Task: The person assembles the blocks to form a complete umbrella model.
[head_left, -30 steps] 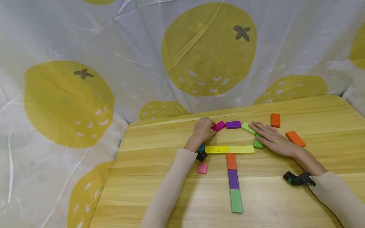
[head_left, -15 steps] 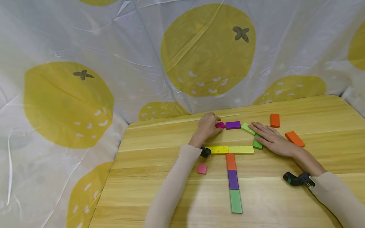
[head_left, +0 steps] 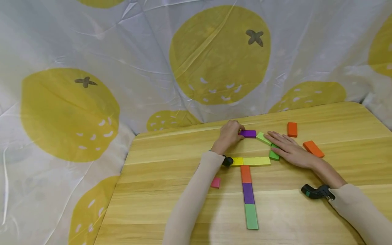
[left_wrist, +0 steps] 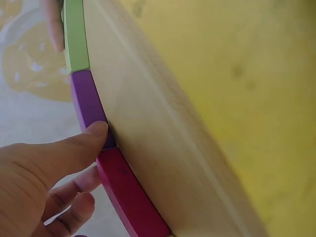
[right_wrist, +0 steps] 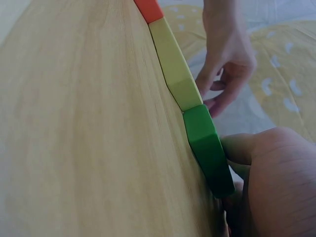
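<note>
My left hand [head_left: 229, 136] pinches the left end of a purple block [head_left: 248, 134]; in the left wrist view the thumb presses the side of the purple block [left_wrist: 89, 98]. A magenta block [left_wrist: 131, 192] touches its end there, mostly hidden by the hand in the head view. My right hand [head_left: 289, 149] lies with fingers extended over a light green block [head_left: 263, 137] and beside a green block [head_left: 274, 153]. In the right wrist view its thumb touches the green block [right_wrist: 207, 148]. These blocks form a curved line.
Below the curve run a yellow block [head_left: 237, 161] and a pale yellow block [head_left: 256, 161]. An orange block [head_left: 246, 174], a purple block [head_left: 248, 193] and a mint block [head_left: 251, 216] extend downward. A pink block [head_left: 215, 182] lies left; orange-red blocks [head_left: 292, 129] lie right.
My left hand has shifted right along the curve, from the magenta block to the purple one, covering the magenta block in the head view. The right hand has stayed in place.
</note>
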Demonstrator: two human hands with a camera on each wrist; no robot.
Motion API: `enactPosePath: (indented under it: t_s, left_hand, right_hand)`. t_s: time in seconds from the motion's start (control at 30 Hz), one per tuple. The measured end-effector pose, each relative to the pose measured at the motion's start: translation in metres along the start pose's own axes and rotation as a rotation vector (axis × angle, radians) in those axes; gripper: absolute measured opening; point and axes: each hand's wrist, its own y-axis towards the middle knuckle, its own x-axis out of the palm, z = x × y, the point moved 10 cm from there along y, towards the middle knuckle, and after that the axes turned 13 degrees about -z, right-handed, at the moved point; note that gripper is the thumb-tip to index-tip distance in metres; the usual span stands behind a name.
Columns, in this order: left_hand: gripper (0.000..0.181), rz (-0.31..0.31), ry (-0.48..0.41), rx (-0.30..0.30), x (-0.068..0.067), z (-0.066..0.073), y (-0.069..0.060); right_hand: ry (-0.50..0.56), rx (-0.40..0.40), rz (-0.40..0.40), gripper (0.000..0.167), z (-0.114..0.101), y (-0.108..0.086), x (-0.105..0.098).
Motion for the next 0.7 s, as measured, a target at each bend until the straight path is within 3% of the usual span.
enactPosePath:
  t_s: [0.7]
  left_hand:
    - [0.031, -0.021, -0.097, -0.004, 0.0019, -0.0084, 0.0030]
  right_hand:
    - [-0.028, 0.007, 0.007, 0.058, -0.0011, 0.0011, 0.0014]
